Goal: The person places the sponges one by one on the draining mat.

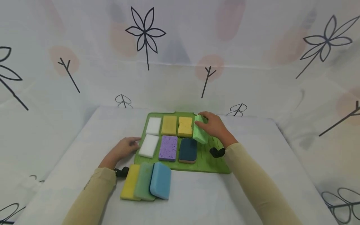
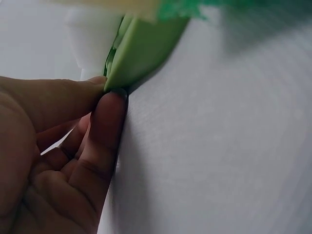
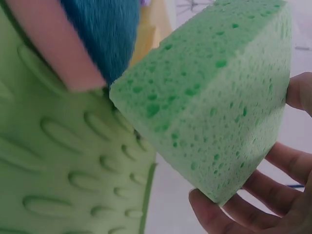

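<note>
My right hand [image 1: 211, 125] grips a light green sponge [image 1: 200, 132] by its sides, tilted over the back right of the green tray [image 1: 212, 165]. Large pores cover this sponge in the right wrist view. At the tray's left edge my left hand [image 1: 125, 148] pinches the rim between thumb and finger, as the left wrist view shows. Two white sponges [image 1: 148, 146], an olive-yellow sponge [image 1: 169, 125], a notched yellow sponge [image 1: 185, 127], a speckled purple sponge [image 1: 168, 148] and a dark blue sponge [image 1: 188, 149] with a pink base lie on the tray in two rows.
In front of the tray, near my left forearm, a yellow sponge [image 1: 130, 182], a pale green sponge [image 1: 144, 182] and a blue sponge [image 1: 161, 181] overlap on the white table [image 1: 202, 200]. Raised ridges mark the tray's right part. A patterned cloth [image 1: 174, 84] stands behind.
</note>
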Tool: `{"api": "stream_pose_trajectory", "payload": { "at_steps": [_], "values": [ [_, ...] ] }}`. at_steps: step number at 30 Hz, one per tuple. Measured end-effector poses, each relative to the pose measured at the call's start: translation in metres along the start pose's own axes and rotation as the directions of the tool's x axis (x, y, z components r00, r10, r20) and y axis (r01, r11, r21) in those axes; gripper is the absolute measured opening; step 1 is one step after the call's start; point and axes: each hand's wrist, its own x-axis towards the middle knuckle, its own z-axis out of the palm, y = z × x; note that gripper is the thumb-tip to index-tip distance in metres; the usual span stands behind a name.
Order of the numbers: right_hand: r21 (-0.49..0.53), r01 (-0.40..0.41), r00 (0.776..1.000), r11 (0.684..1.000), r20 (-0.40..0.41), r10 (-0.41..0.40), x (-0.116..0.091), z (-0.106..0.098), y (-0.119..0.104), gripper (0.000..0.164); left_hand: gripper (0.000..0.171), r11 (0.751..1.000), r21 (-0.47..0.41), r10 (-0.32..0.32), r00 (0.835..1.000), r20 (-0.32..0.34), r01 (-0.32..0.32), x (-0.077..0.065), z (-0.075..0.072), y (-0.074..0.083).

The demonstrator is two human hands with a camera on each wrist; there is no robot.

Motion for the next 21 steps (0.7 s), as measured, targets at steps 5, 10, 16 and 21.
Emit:
{"api": "stream_pose_trajectory", "payload": {
  "at_steps": [5,10,16,21],
  "values": [
    [-0.002,-0.029,1.0,1.0,0.011,0.029,0.01,-0.001,0.009,0.06,0.049,1.0,0.014,0.002,1.0,-0.004,-0.002,0.0,0.0,-0.001],
    [-0.005,-0.044,0.999,0.999,0.031,0.044,0.017,0.004,0.018,0.061,0.049,1.0,0.004,-0.006,1.0,0.001,0.006,0.001,0.004,-0.003],
    [-0.026,-0.06,0.996,0.998,0.065,0.062,0.028,0.013,0.025,0.062,0.048,1.0,0.008,0.0,1.0,-0.002,0.0,-0.002,0.003,-0.002],
    [-0.06,-0.106,0.99,0.993,0.087,0.111,0.039,0.017,0.031,0.064,0.048,0.999,0.01,0.031,1.0,-0.004,-0.031,0.0,0.0,-0.001]
  ]
}}
